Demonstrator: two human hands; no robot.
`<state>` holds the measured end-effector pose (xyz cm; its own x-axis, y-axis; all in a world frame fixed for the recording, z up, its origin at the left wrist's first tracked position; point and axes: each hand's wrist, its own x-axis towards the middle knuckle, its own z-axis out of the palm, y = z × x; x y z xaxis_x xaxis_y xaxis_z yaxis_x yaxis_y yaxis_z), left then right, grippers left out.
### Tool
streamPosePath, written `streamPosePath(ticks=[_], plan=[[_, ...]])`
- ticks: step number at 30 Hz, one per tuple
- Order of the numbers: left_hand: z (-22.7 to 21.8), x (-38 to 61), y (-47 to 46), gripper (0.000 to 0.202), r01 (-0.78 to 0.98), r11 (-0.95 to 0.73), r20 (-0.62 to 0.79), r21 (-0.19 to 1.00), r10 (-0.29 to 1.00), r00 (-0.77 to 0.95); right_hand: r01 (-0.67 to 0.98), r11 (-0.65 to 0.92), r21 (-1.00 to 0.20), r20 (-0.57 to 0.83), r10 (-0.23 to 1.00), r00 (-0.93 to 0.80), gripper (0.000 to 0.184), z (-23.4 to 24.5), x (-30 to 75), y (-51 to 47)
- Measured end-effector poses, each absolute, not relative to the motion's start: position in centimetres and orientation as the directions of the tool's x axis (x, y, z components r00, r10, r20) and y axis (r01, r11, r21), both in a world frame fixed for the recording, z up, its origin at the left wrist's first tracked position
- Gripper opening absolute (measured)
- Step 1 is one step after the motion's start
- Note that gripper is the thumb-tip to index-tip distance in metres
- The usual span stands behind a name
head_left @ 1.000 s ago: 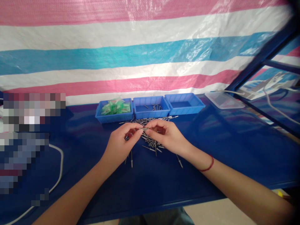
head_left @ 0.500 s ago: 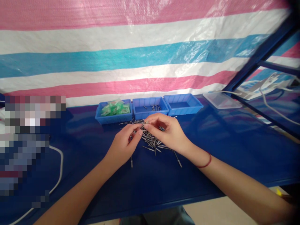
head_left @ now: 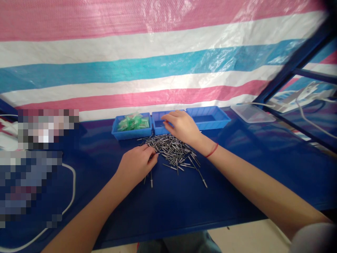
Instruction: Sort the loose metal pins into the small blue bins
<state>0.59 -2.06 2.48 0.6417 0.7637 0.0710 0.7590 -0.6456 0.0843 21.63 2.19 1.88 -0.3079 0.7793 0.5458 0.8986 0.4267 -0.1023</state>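
Observation:
A heap of pop rivets, silvery with long thin pins, is spread on the blue table in front of me. My left hand rests at the heap's left edge, fingers curled and thumb close to the fingertips; whatever lies between them is hidden. Over the middle blue bin hovers my right hand, thumb and fingers parted with nothing seen held. It covers much of that bin's inside. A few loose rivets lie just below the heap and beside my left hand.
Green-and-clear small packets fill the left blue bin. The right blue bin adjoins the middle one. A clear plastic lid lies farther right. A white cable curves along the left, and a striped sheet hangs behind.
My hands, together over the heap before, have parted. The right one moved up and away to the middle bin and opened; the left one lowered to the heap's left edge.

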Motion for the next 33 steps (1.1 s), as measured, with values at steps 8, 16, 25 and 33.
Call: streamPosePath(ticks=[8, 16, 25, 33], plan=[[2.3, -0.5, -1.8, 0.025, 0.811, -0.585, -0.012, 0.025, 0.811, 0.585, 0.852, 0.521, -0.058, 0.510, 0.749, -0.423, 0.028, 1.3, 21.6, -3.8], [2.5, -0.2, -1.9, 0.020, 0.796, -0.601, -0.039, 0.069, 0.796, 0.604, 0.807, 0.539, -0.241, 0.475, 0.791, -0.386, 0.023, 1.0, 21.7, -5.5], [2.3, 0.2, -2.0, 0.020, 0.791, -0.607, -0.066, 0.071, 0.789, 0.611, 0.777, 0.567, -0.272, 0.421, 0.797, -0.434, 0.021, 0.6, 21.3, -5.9], [1.9, 1.3, -2.6, 0.021, 0.648, -0.607, 0.197, 0.460, 0.781, 0.592, 0.541, 0.454, -0.708, 0.417, 0.887, -0.199, 0.018, 0.1, 20.1, -6.0]])
